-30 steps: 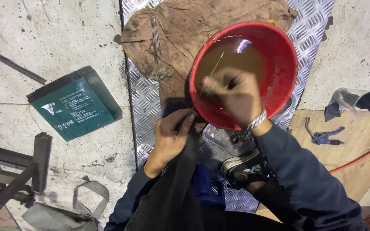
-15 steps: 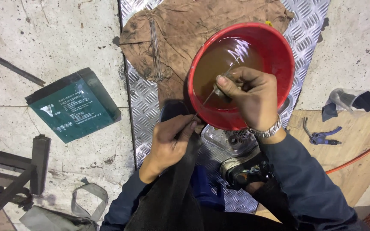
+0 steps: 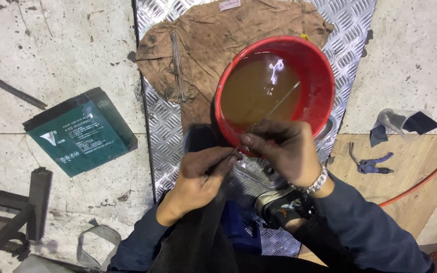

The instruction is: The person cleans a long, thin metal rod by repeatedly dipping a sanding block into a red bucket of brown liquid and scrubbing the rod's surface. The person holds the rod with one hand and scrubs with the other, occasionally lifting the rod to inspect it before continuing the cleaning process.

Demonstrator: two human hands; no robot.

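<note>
**Wire rod pinched between both hands at the rim of a red basin**

Wire rod (image 3: 274, 105), thin and pale, runs on a slant from the fingers up and to the right, over the brown water inside the red basin (image 3: 324, 76). Its lower end sits between the fingertips of both hands, just at the near rim of the basin; its far end reaches toward the middle of the water. Whether the rod dips into the liquid or only passes above it cannot be told.

Right hand (image 3: 287, 151) is curled shut, thumb and forefinger pinching the rod near the basin's edge; a metal watch band shows at the wrist. Left hand (image 3: 203, 174) lies just beside it, lower and to the left, its fingers closed in a pinch on the rod's near end and, it seems, a fold of dark cloth (image 3: 201, 136) under it. The fingertips of the two hands nearly meet.

The basin stands on a ribbed metal plate (image 3: 160, 126), partly over a stained brown rag (image 3: 238, 30) on which a few more thin rods (image 3: 178, 65) lie side by side. To the left, on the concrete floor, rests a green battery block (image 3: 79, 134). On the right, a blue-handled tool (image 3: 373, 163) lies on a wooden board, near an orange hose (image 3: 421, 179).
</note>
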